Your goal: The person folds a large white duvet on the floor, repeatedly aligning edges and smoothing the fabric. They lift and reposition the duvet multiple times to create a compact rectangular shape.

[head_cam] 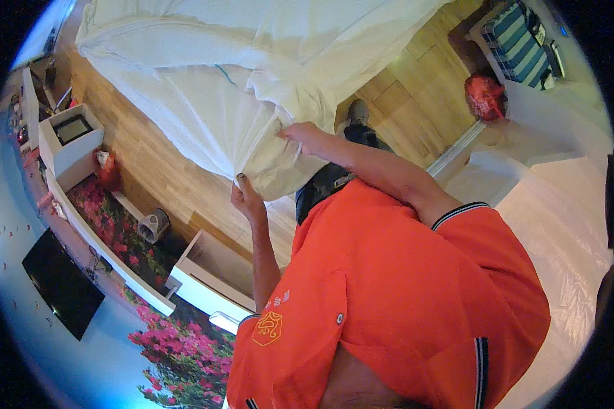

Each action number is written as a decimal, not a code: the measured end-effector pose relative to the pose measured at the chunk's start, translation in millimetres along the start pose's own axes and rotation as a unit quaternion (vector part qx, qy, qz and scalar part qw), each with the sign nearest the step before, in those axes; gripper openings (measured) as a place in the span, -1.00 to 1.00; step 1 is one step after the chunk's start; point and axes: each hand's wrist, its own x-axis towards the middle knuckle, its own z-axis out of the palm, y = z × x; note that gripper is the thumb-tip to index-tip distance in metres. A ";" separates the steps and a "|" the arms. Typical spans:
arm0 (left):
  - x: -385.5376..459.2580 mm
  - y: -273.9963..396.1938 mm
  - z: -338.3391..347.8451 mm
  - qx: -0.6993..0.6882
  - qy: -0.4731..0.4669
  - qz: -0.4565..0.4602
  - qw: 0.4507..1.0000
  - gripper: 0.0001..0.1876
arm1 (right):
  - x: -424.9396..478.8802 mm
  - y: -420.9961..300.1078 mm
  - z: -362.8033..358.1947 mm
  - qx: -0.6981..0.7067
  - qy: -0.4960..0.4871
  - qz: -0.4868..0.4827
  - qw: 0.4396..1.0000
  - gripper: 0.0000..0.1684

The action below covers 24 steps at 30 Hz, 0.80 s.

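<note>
A large white cloth sheet [194, 117] spreads from the top of the view down to my waist, with folds fanning out between my hands. The edge of the cloth is pinched between the thumb and fingers of my left hand [248, 198], at its lower corner. Farther right and higher, my right hand [304, 137] grips a gathered part of the same cloth, close to my belt. A short teal line [226, 74] shows on the cloth near the upper folds. What lies under the cloth is hidden.
On the left are a white cabinet [71, 138], a red bag [107, 171], a grey bin [153, 225], an open drawer [217, 266] and a wall television [64, 283]. Another red bag [485, 97] and a striped cushion [519, 46] are at right. Wooden flooring [409, 92] shows beside the cloth.
</note>
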 end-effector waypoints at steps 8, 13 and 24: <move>-3.1 -30.2 -11.2 0.076 -0.001 0.000 0.997 -0.60 | -38.9 -19.3 16.2 0.265 -0.219 0.030 0.939 -0.80; -6.5 -9.4 -1.1 0.112 -0.062 0.019 0.992 -0.63 | 4.8 -25.1 28.4 0.181 0.036 0.010 0.983 -0.70; 24.0 51.2 43.3 0.325 -0.011 0.207 0.923 -0.52 | -39.8 -43.6 7.7 0.151 0.120 -0.240 0.951 -0.49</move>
